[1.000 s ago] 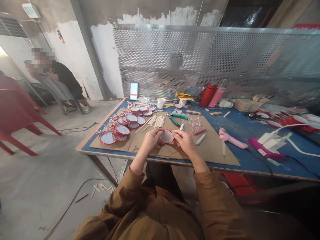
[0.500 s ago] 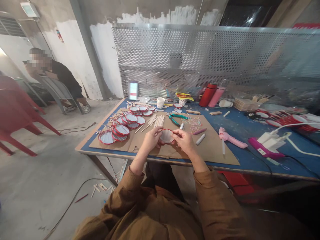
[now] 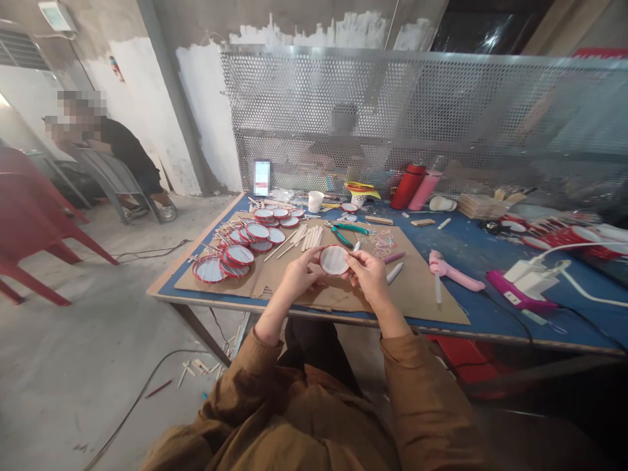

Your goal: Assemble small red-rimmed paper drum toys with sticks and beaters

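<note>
Between my hands, above the cardboard sheet [image 3: 432,302], is a round white disc with a red rim [image 3: 334,260]. My left hand [image 3: 300,275] pinches its left edge, and my right hand [image 3: 367,271] grips its right edge with thumb and fingers. Several similar red-rimmed discs [image 3: 239,255] lie overlapping on the left of the cardboard, with thin sticks among them. Flat wooden sticks [image 3: 311,237] and teal-handled pliers [image 3: 343,234] rest just beyond my hands.
A pink glue gun [image 3: 458,273] and a purple power strip [image 3: 520,291] lie on the right. Red and pink bottles [image 3: 408,186] stand before the perforated metal screen [image 3: 294,91]. Another person [image 3: 130,154] sits at the far left near red chairs [image 3: 39,222].
The held disc has risen slightly, moved a little right and tilted to show more of its white face. My right hand has shifted slightly with it.
</note>
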The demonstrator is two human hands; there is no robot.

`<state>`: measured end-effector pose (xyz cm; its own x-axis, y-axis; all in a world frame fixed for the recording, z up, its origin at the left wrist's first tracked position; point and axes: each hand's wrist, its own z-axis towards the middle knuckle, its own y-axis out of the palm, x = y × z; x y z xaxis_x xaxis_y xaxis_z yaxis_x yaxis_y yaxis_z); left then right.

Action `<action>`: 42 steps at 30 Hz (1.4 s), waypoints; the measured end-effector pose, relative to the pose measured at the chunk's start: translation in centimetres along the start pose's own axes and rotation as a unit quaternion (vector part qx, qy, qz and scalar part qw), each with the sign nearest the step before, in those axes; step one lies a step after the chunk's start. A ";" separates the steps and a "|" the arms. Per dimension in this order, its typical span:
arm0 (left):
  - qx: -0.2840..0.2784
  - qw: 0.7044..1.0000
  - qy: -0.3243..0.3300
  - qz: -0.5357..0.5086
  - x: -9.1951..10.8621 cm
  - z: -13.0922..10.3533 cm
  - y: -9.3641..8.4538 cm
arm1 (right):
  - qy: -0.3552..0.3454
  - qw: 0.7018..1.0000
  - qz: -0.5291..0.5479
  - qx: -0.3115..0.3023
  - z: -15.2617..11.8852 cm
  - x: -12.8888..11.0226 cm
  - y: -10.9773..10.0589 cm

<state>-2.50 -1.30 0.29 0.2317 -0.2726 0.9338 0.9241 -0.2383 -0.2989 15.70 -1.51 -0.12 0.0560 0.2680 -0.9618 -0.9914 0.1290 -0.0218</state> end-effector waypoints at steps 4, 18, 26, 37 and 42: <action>-0.002 1.000 0.009 0.015 0.0 0.0 0.0 | 0.007 1.000 -0.011 -0.013 0.0 -0.1 0.0; 0.024 0.999 -0.044 -0.013 -0.9 0.5 0.3 | 0.028 0.999 0.001 -0.045 -0.1 -0.5 0.1; 0.022 0.999 -0.038 -0.011 -0.6 0.3 0.3 | 0.040 0.998 -0.009 -0.054 -0.3 -0.8 0.3; 0.036 0.998 -0.043 -0.029 -0.6 0.4 0.3 | 0.036 0.997 0.004 -0.062 -0.1 -0.7 0.4; 0.110 0.991 -0.049 -0.067 -0.2 0.4 0.1 | 0.062 0.998 0.011 -0.011 0.0 -0.4 0.2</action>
<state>-2.30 -0.90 0.10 0.1213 -0.1584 0.9799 0.9898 -0.0550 -0.1314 15.53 -1.62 0.25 0.0196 0.1497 -0.9885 -0.9948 0.1022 -0.0042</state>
